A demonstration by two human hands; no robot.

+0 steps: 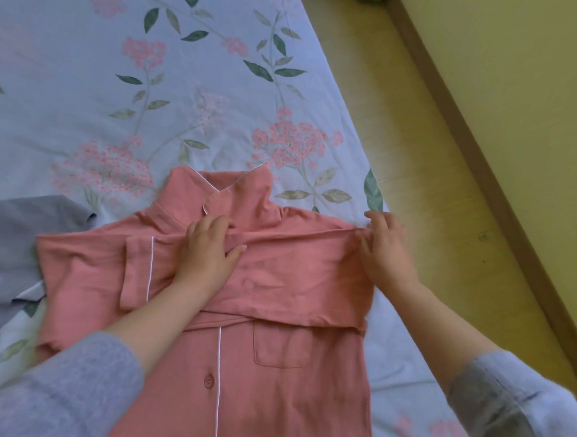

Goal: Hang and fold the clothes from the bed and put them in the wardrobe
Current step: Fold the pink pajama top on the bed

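**Pink shirt flat on bed, sleeve folded across chest**

The pink shirt [286,382] lies front-up on the floral bed sheet [145,76], near the bed's right edge, collar pointing away from the person. One sleeve [282,267] is folded across the chest.

- Left hand [206,250]: fingers straight and slightly spread, pressing flat on the sleeve at mid-chest.
- Right hand [384,247]: fingertips curled, pinching the fold at the shirt's right edge.

A grey garment [19,234] lies at left and meets the shirt's left side. The floor [409,148] runs along the bed at right.

Count: garments 2, hands 2, chest pocket [282,346] 1, visible button [208,382] 1.
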